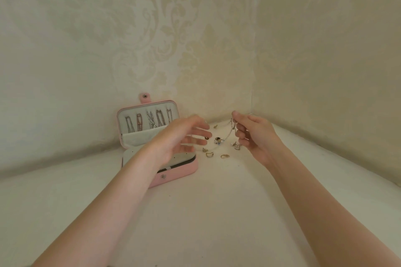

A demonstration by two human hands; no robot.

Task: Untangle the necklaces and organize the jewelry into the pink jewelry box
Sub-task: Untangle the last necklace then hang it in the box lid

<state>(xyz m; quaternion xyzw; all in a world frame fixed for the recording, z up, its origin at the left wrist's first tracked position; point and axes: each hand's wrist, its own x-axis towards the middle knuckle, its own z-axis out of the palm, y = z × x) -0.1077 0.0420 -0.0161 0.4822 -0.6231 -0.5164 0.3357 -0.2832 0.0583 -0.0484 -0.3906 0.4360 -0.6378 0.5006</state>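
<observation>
A: Your right fingers are curled in, thumb and forefinger pinching the thin silver necklace near its top end. That's your right hand, raised above the white surface.

B: And the chain itself?

A: It hangs from your pinch and trails down and to the left, its lower end reaching the surface among the loose pieces. Your left hand hovers over the pink jewelry box, fingers straight and slightly spread, gripping nothing; whether they touch the chain, I cannot tell.

B: Where's the box?

A: To your left, open, its lid upright against the wall. Several necklaces hang in a row inside the lid. The base lies flat with a pale insert over it, your left wrist partly covering it.

B: What lies around it?

A: Just right of the box, small gold earrings and a hoop rest on the surface; a chunky ring sits near the chain's lower end. A triangular earring lies below your right fingers. Behind everything, patterned cream wallpaper meets in a corner.
</observation>
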